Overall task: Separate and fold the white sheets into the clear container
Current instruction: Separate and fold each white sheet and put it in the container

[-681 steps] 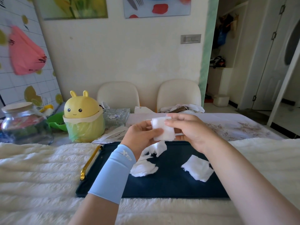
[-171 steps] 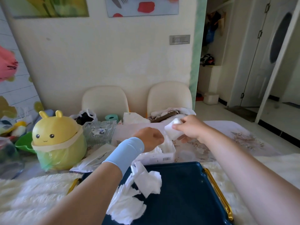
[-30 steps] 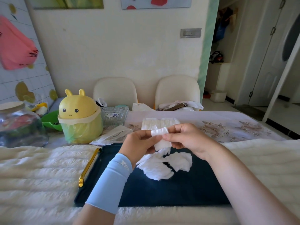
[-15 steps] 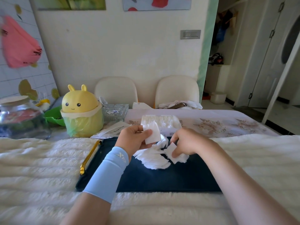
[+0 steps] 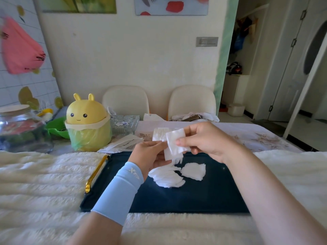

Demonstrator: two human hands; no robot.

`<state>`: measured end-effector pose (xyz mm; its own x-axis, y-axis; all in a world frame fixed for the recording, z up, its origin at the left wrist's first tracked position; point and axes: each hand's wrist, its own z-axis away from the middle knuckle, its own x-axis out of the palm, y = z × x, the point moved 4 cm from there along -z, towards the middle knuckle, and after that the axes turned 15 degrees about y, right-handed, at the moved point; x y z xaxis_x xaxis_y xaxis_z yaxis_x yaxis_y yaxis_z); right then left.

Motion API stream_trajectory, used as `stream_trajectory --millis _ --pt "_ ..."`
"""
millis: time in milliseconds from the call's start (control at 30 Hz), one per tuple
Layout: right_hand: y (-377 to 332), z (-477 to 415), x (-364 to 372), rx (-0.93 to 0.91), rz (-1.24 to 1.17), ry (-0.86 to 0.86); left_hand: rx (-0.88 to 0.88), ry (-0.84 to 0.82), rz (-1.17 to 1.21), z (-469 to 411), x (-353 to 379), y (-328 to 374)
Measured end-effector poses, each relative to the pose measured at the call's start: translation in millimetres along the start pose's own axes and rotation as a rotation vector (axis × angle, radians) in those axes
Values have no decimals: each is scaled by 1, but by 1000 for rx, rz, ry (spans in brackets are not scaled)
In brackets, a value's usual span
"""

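A small white sheet [image 5: 175,143] is held up above the dark blue tray [image 5: 203,195]. My left hand [image 5: 149,156], in a light blue sleeve, grips its lower left part. My right hand [image 5: 205,140] pinches its right edge between thumb and fingers. Two loose white sheets lie on the tray below: a crumpled one [image 5: 167,177] and a flatter one [image 5: 193,171]. Behind my hands the clear container [image 5: 159,134] with white sheets in it is mostly hidden.
The tray has a gold handle [image 5: 96,171] at its left and lies on a fluffy white cover [image 5: 40,177]. Beyond stand a yellow bunny bin [image 5: 87,123], a glass jar [image 5: 19,129], a glass dish [image 5: 123,123], papers [image 5: 122,144] and two cream chairs [image 5: 192,101].
My right hand has come up from the sheets on the tray and now pinches the sheet that my left hand was holding alone. Both hands have lifted it slightly.
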<state>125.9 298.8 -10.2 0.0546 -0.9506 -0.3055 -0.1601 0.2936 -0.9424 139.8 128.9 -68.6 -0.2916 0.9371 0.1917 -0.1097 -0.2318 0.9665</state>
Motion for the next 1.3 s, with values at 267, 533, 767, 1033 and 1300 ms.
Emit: stream_trajectory --millis 267,533,767,1033,1300 --pt "12 -5 11 -14 131 164 -2 -89 50 5 5 4" --pt "17 -13 11 -75 133 193 166 -8 -116 2 -2 11" --pt "35 -23 12 -282 753 55 158 236 -48 -15 -26 16" --pt "54 -35 19 -278 896 41 173 251 -76 -18 -24 11" --pt "27 -24 0 58 -176 13 223 313 -123 -13 -23 16"
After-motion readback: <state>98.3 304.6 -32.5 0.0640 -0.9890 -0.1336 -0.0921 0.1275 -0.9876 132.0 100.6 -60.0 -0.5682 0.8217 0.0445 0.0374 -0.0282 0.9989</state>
